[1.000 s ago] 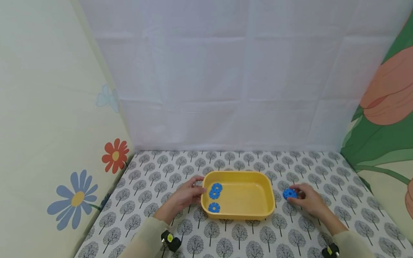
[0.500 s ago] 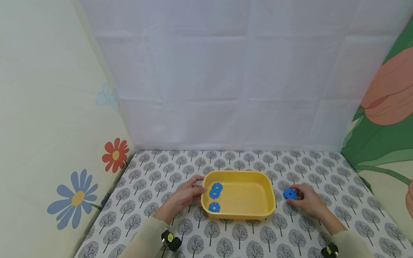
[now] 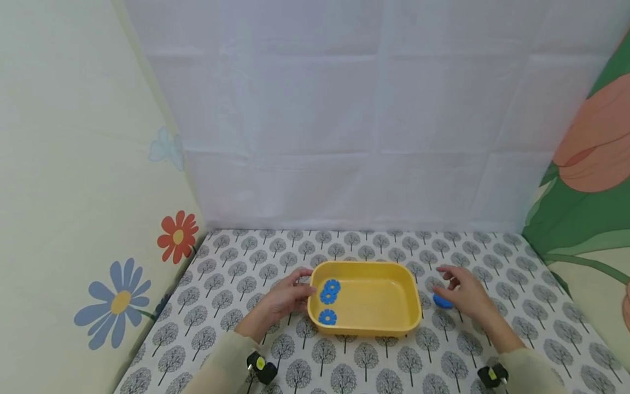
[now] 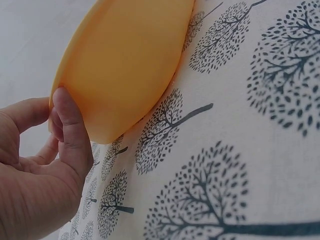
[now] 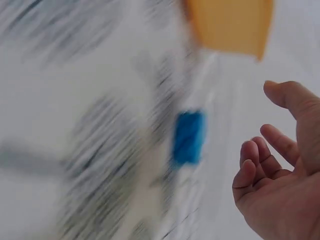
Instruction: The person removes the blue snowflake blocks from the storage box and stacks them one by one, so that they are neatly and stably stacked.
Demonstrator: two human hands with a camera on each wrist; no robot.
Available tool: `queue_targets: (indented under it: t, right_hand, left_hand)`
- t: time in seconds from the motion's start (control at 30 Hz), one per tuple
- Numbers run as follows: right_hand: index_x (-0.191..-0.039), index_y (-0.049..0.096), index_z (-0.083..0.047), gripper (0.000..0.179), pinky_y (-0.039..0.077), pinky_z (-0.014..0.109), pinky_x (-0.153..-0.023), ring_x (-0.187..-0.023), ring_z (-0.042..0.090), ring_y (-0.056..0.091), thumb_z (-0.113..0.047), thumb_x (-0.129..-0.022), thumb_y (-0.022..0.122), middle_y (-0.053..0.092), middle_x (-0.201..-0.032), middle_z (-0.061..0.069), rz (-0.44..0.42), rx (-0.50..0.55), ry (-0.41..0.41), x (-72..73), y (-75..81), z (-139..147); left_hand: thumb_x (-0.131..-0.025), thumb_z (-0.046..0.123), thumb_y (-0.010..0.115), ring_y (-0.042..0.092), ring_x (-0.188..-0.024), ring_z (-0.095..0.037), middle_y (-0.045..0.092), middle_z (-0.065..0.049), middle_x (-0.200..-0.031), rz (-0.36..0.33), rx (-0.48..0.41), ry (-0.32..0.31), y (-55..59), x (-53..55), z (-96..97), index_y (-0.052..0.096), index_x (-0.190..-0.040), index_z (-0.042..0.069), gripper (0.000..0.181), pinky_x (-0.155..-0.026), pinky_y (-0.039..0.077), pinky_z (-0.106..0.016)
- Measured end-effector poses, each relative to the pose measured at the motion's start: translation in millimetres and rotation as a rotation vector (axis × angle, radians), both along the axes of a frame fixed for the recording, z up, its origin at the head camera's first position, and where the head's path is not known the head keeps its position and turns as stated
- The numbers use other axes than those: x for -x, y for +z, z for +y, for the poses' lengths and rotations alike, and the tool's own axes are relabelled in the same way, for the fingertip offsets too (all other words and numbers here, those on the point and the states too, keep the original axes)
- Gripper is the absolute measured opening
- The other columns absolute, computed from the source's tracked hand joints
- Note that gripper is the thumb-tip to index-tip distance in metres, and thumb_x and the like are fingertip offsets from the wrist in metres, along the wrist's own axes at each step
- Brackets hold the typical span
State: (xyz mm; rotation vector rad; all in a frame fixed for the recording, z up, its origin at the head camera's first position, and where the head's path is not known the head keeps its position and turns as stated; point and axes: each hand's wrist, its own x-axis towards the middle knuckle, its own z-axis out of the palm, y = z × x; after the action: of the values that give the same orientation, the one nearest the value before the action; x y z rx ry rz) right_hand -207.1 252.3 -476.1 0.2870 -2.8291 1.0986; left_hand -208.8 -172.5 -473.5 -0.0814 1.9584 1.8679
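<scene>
A yellow tray [image 3: 376,306] sits on the tree-print cloth, with three blue flower-shaped discs [image 3: 328,296] at its left end; two of these overlap. My left hand [image 3: 284,298] pinches the tray's left rim between thumb and fingers, as the left wrist view shows on the tray wall [image 4: 125,65]. To the tray's right stands a short blue stack [image 3: 442,301] of similar discs, partly hidden by my right hand [image 3: 466,294]. That hand hovers apart from the stack, holding nothing; in the blurred right wrist view its fingers [image 5: 280,147] are clear of the blue stack [image 5: 188,137].
Tree-print cloth [image 3: 364,355] covers the table. A white sheet [image 3: 344,137] hangs behind it. Flower-printed panels rise on the left [image 3: 74,191] and right [image 3: 585,230]. Each wrist wears a small black device.
My right hand has let go of the blue disc stack and lifted off it, leaving the stack on the cloth. My left hand and the tray have stayed put.
</scene>
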Motion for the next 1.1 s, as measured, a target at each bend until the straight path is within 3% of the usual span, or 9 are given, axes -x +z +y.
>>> queue_targets:
  t: [0.2, 0.5, 0.87, 1.1]
  right_hand:
    - [-0.13, 0.06, 0.004, 0.046, 0.048, 0.025, -0.062, -0.078, 0.013, 0.055, -0.017, -0.092, 0.075, 0.061, -0.104, 0.015, 0.045, 0.115, 0.127, 5.0, 18.4, -36]
    - [-0.13, 0.063, 0.0, 0.044, 0.049, 0.024, -0.064, -0.081, 0.014, 0.056, -0.015, -0.09, 0.076, 0.063, -0.106, 0.016, 0.042, 0.185, 0.216, 12.0, 24.3, -85]
    - [-0.132, 0.062, -0.002, 0.046, 0.051, 0.026, -0.073, -0.086, 0.014, 0.059, -0.019, -0.092, 0.075, 0.065, -0.11, 0.015, -0.071, 0.185, 0.312, 16.3, 18.5, -130]
    - [-0.134, 0.059, -0.002, 0.047, 0.053, 0.026, -0.073, -0.087, 0.014, 0.06, -0.02, -0.093, 0.074, 0.064, -0.109, 0.014, -0.145, 0.185, 0.45, 18.5, 12.5, -150]
  left_hand:
    - [-0.095, 0.009, 0.065, 0.064, -0.079, -0.02, 0.062, -0.014, -0.102, 0.0, -0.002, 0.0, -0.3, -1.0, 0.1, 0.043, -0.146, 0.007, 0.055, -0.068, 0.057, -0.031]
    - [-0.096, 0.01, 0.065, 0.067, -0.082, -0.021, 0.065, -0.016, -0.107, 0.002, -0.011, -0.017, 0.8, -2.2, -0.8, 0.042, -0.147, 0.008, 0.056, -0.07, 0.058, -0.032]
    - [-0.095, 0.01, 0.067, 0.066, -0.082, -0.021, 0.065, -0.016, -0.107, -0.002, 0.008, -0.001, 2.0, -1.8, 0.3, 0.044, -0.146, 0.009, 0.056, -0.07, 0.057, -0.032]
    - [-0.095, 0.01, 0.066, 0.066, -0.082, -0.021, 0.063, -0.016, -0.107, -0.007, -0.001, -0.004, 3.3, -3.1, -0.4, 0.043, -0.146, 0.008, 0.056, -0.07, 0.058, -0.032]
